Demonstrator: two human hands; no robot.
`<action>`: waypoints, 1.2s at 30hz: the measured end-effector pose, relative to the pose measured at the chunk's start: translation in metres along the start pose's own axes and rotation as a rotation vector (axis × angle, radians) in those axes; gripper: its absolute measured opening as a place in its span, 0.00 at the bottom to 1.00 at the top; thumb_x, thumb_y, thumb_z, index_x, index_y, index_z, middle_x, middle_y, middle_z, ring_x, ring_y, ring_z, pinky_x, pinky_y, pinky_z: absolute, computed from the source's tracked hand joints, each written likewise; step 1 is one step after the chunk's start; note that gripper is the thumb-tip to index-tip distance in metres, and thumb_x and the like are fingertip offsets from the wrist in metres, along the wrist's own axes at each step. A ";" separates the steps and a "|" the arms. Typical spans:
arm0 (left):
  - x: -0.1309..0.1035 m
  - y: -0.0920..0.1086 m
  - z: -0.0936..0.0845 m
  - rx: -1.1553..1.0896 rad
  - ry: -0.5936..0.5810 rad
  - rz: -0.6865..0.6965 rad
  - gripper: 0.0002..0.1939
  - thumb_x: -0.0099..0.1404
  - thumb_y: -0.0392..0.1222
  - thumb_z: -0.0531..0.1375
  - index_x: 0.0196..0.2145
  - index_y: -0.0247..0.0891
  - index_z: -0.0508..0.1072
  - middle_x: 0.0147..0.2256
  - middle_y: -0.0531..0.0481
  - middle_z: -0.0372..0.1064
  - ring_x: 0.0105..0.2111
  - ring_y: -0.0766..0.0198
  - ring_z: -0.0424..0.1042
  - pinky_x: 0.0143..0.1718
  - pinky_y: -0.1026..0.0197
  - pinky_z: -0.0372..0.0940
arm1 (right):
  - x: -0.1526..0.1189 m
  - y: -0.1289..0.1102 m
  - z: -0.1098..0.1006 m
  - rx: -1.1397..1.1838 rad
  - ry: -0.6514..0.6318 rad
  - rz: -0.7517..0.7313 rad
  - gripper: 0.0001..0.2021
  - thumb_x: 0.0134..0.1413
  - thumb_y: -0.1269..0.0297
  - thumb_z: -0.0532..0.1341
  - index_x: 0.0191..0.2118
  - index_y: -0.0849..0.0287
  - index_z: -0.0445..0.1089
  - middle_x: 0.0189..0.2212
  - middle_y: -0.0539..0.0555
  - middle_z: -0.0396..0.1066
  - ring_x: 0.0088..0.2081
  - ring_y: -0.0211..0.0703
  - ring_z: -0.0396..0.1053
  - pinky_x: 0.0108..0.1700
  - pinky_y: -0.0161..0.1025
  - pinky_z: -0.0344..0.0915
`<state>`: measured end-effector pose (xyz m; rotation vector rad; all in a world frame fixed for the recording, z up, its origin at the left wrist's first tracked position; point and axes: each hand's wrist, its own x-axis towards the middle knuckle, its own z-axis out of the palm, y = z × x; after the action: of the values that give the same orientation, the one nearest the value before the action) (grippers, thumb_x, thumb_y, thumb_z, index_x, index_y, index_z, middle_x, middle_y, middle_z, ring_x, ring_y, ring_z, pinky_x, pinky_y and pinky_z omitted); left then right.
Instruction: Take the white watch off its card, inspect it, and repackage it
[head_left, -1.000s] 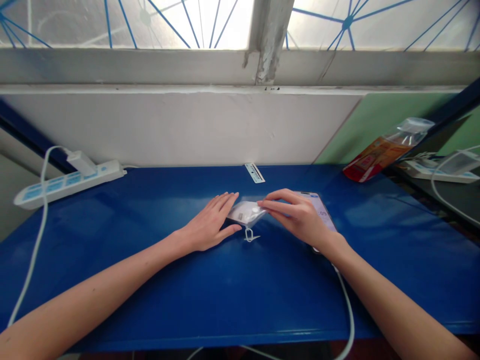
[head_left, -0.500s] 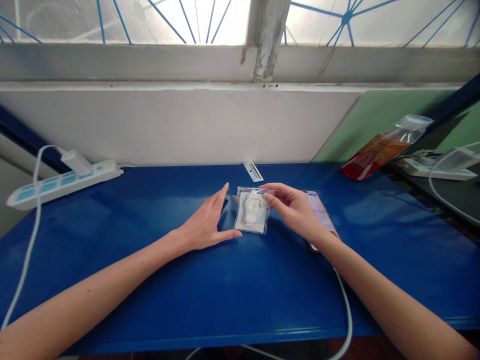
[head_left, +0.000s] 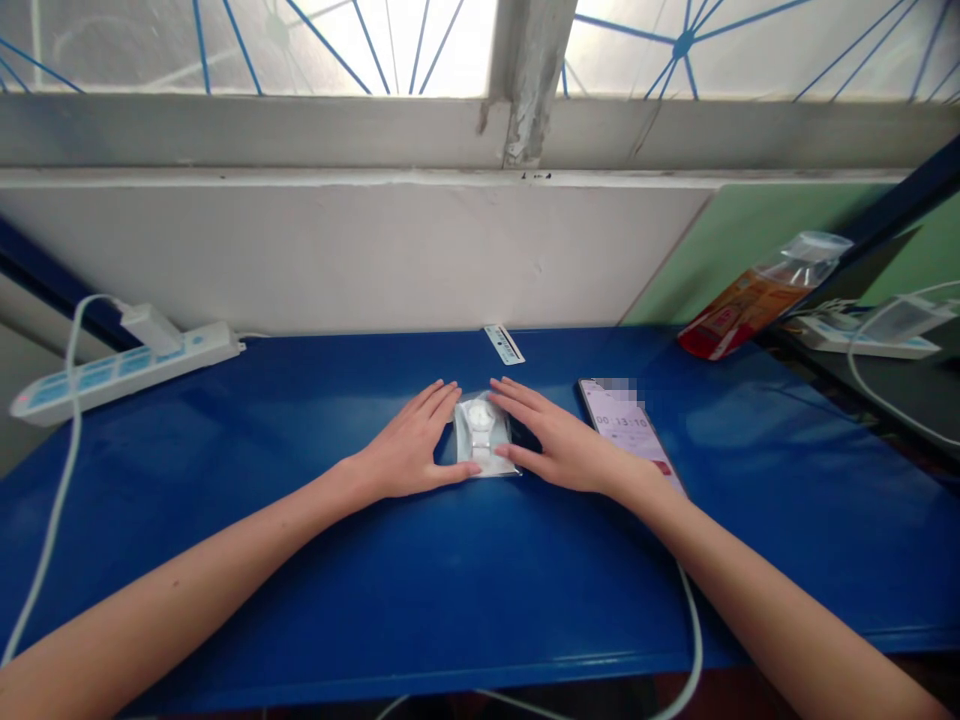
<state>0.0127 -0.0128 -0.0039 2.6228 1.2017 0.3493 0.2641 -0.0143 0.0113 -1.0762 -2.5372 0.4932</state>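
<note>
The bagged wristwatch (head_left: pixel 481 425), raised in a pinch half a second ago, now lies on the bench (head_left: pixel 450 590), dial up — apparently settled. Left hand (head_left: pixel 409 442) and right hand (head_left: pixel 561 440) flank it, fingers spread, gripping nothing.

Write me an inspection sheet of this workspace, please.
Surface: glossy blue tabletop.
Work items: clear plastic packet containing white round watch.
Clutter: dark rectangular phone, screen lit; white rectangular card; red plastic bottle; long white power strip.
Hands: left bare hand and right bare hand flank packet, open; contact unclear.
Cables: left white cable, lower white cable, far-right white cable.
Surroundings: pale wall, window with blue lines.
</note>
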 end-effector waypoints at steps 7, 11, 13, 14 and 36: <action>0.002 -0.012 -0.014 0.095 -0.134 0.055 0.57 0.57 0.76 0.51 0.69 0.32 0.42 0.68 0.34 0.41 0.68 0.43 0.38 0.65 0.43 0.37 | 0.008 0.003 -0.008 -0.130 -0.179 0.043 0.46 0.54 0.41 0.59 0.68 0.70 0.49 0.67 0.68 0.49 0.68 0.61 0.44 0.66 0.55 0.50; 0.001 -0.015 -0.014 0.079 -0.110 0.062 0.58 0.57 0.76 0.52 0.69 0.29 0.44 0.68 0.33 0.41 0.68 0.43 0.39 0.66 0.44 0.37 | 0.017 0.002 -0.009 -0.168 -0.193 0.057 0.46 0.51 0.43 0.62 0.67 0.70 0.52 0.65 0.70 0.54 0.67 0.65 0.48 0.64 0.57 0.53; 0.001 -0.014 -0.012 0.071 -0.094 0.058 0.57 0.57 0.75 0.52 0.68 0.28 0.45 0.68 0.33 0.42 0.68 0.43 0.39 0.66 0.43 0.37 | 0.018 0.000 -0.007 -0.187 -0.177 0.057 0.45 0.50 0.46 0.63 0.67 0.71 0.52 0.65 0.70 0.54 0.66 0.65 0.49 0.64 0.57 0.52; 0.001 -0.013 -0.011 0.068 -0.088 0.056 0.57 0.57 0.75 0.53 0.68 0.28 0.46 0.67 0.33 0.43 0.68 0.43 0.40 0.66 0.42 0.37 | 0.018 0.000 -0.006 -0.192 -0.166 0.053 0.45 0.50 0.46 0.63 0.67 0.71 0.52 0.65 0.70 0.54 0.67 0.66 0.48 0.65 0.57 0.52; 0.000 -0.012 -0.012 -0.006 -0.043 0.089 0.53 0.56 0.73 0.56 0.67 0.34 0.50 0.66 0.35 0.48 0.67 0.42 0.42 0.65 0.39 0.37 | 0.003 0.010 -0.004 -0.151 -0.186 0.074 0.54 0.50 0.35 0.59 0.70 0.70 0.41 0.68 0.71 0.43 0.68 0.64 0.44 0.65 0.58 0.50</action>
<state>0.0007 -0.0037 0.0034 2.6699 1.0712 0.3107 0.2704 -0.0049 0.0106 -1.2341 -2.7420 0.4459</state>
